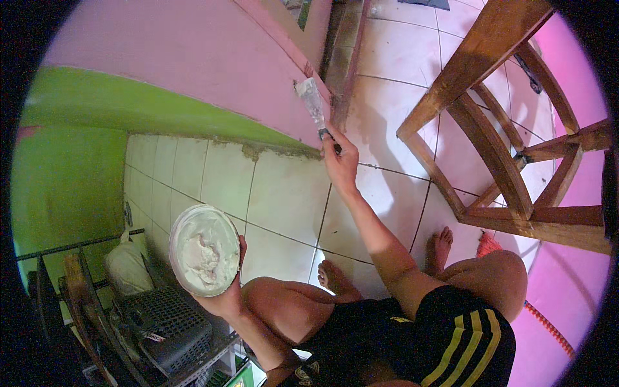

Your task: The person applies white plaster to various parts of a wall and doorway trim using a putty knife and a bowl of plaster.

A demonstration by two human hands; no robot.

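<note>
My left hand (227, 298) is wrapped round the side and underside of a round tub (178, 273), which holds white putty (209, 248) with a stirred, uneven surface. My right hand (342, 160) grips the dark handle of a putty knife (312, 102) in its closed fingers. The knife's broad blade is smeared with white and points up toward the edge of the pink wall (193, 45). Its tip is at a worn, chipped patch near the corner; whether it touches the wall I cannot tell.
A wooden frame with slats (496, 129) stands at the right on the tiled floor (387, 58). At the lower left are a dark plastic basket (167, 326) and a rack (84, 245). A green band (97, 97) runs along the wall. A red-orange braided cord (548, 327) lies at the right.
</note>
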